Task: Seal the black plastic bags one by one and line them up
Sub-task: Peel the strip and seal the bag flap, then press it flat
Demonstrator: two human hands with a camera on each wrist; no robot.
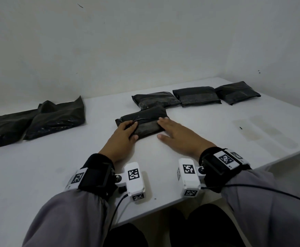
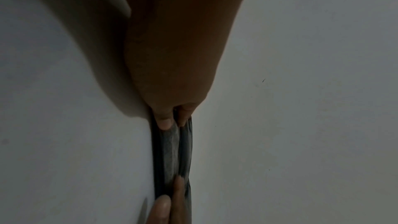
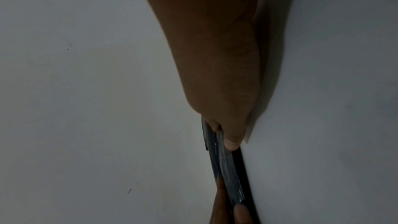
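Observation:
A filled black bag (image 1: pixel 145 120) lies flat on the white table (image 1: pixel 199 132), just in front of the back row. My left hand (image 1: pixel 134 131) arches over its left end, fingers on top and thumb against the near edge, pinching it. My right hand (image 1: pixel 160 127) lies flat, straight fingers pressing the bag's right end, thumb on the table. The left wrist view shows my left hand (image 2: pixel 174 118) with thumb and finger on the bag (image 2: pixel 170 151). In the right wrist view my right hand (image 3: pixel 221 134) touches the bag (image 3: pixel 226 168) edge-on.
Three folded black bags sit in a row at the back: one (image 1: pixel 155 100) just behind the held bag, a second (image 1: pixel 196 96) and a third (image 1: pixel 237 92) to the right. Loose, flat black bags (image 1: pixel 54 118) lie at the left. The table's front edge runs diagonally at the right.

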